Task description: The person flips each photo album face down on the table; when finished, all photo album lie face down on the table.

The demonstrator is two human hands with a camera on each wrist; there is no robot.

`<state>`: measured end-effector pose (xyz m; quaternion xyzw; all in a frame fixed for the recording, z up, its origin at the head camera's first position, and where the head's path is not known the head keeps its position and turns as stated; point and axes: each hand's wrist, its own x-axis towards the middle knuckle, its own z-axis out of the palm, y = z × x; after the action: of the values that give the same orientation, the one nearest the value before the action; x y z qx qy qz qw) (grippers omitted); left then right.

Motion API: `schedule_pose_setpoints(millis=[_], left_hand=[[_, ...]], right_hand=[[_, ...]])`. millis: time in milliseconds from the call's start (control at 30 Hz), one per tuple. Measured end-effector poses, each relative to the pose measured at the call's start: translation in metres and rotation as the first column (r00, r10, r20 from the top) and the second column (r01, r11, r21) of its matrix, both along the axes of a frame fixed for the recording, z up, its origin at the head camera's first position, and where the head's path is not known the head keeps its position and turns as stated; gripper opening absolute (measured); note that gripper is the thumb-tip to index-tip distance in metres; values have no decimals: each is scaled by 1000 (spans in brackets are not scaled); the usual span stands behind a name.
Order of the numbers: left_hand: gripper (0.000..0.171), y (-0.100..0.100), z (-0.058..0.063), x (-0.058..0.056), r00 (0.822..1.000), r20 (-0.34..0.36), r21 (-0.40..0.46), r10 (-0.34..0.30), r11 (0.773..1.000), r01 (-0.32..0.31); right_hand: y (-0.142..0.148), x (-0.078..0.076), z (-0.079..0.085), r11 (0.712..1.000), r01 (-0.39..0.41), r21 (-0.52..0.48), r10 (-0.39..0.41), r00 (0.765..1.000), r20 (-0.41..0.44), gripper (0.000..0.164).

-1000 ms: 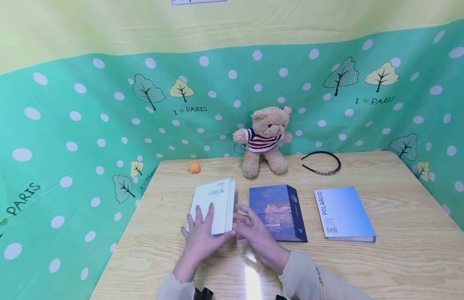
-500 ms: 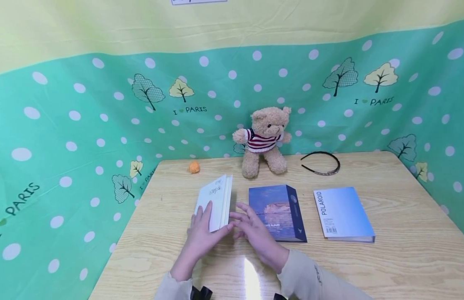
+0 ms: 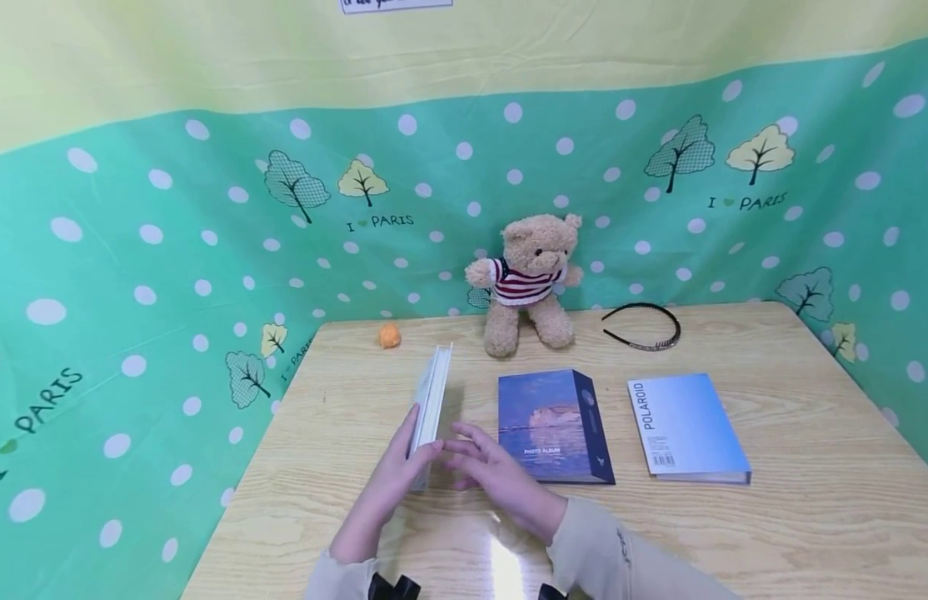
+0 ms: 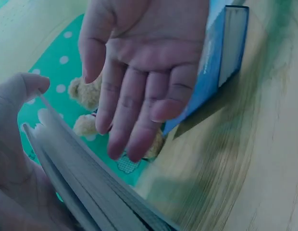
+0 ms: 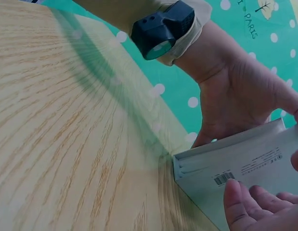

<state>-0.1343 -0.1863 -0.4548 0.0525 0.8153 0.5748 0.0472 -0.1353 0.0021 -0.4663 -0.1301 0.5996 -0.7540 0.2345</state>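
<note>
A white book (image 3: 434,392) stands on its edge, tilted up from the table, with its page side facing right. My left hand (image 3: 392,467) grips it, thumb at the near page edge and fingers behind the cover. In the left wrist view the page block (image 4: 86,178) shows, with the thumb at a cover's edge. A barcode is printed on the cover (image 5: 224,178) that faces my right hand in the right wrist view. My right hand (image 3: 494,471) hovers beside the book with its fingers loosely extended and nothing held. The front cover is mostly hidden.
A dark blue photo album (image 3: 539,417) lies right of the book, and a light blue Polaroid album (image 3: 689,425) farther right. Behind are an orange ball (image 3: 389,336), a teddy bear (image 3: 535,275) and a black headband (image 3: 670,340). A polka-dot curtain (image 3: 209,208) backs the wooden table (image 3: 831,467).
My left hand has raised the white book from nearly flat to on edge, turning its front cover to the left. My right hand has shifted slightly left and stays beside it.
</note>
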Motion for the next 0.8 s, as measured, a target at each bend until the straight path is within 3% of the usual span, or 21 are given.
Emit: schedule_pose_setpoints(millis=[133, 300, 533, 800], left_hand=[[80, -4, 2, 1, 998, 66, 67, -7, 998, 3], [70, -8, 3, 1, 998, 53, 149, -19, 989, 11], [59, -18, 6, 3, 995, 77, 213, 58, 974, -73], [51, -24, 11, 4, 985, 97, 245, 140, 956, -160]], right_hand=[[-2, 2, -4, 998, -50, 24, 50, 999, -5, 58], [-3, 4, -7, 995, -95, 40, 97, 995, -38, 60], [-3, 3, -13, 992, -101, 75, 105, 993, -58, 53], [-2, 5, -12, 975, -35, 221, 65, 989, -130, 47]])
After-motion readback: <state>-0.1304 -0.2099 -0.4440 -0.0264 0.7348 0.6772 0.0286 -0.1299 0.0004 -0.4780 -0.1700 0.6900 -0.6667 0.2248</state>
